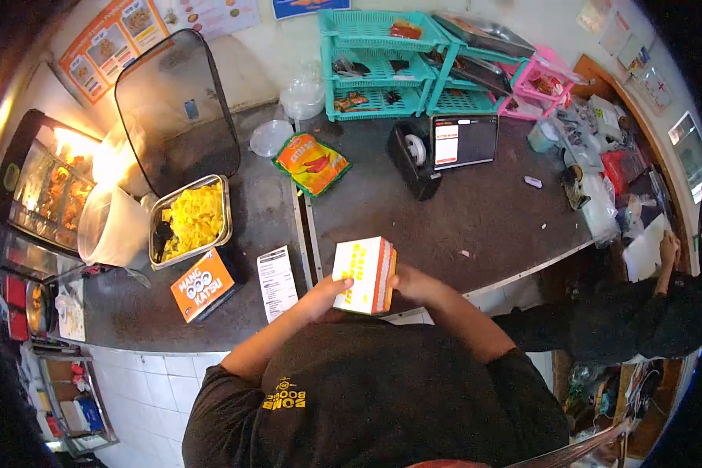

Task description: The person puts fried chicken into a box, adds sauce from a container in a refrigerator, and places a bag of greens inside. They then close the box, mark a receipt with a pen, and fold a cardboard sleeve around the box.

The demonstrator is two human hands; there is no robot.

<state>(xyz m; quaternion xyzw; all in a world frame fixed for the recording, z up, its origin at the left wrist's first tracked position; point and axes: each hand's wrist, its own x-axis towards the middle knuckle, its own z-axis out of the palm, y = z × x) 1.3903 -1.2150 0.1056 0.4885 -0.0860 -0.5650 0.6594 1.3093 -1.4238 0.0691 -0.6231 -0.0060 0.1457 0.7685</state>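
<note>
A white box with yellow lettering and orange-striped sides (360,269) is held at the counter's front edge, close to my body. My left hand (325,299) grips its left side, thumb on the top face. On the right side, my right hand (410,284) closes round the box's edge. Left of the box lies a printed paper slip (277,284). Beyond that sits an orange and black box (203,285) marked "MANG KATSU". A metal tray of yellow food (193,221) with a black utensil in it stands behind the orange box.
An orange-green packet (312,164), clear lids (271,138), a tape dispenser (415,160) and a tablet (465,142) stand farther back. Teal baskets (378,70) line the wall. A white tub (111,226) is at left. At far right, a co-worker's hand (668,247) holds white paper.
</note>
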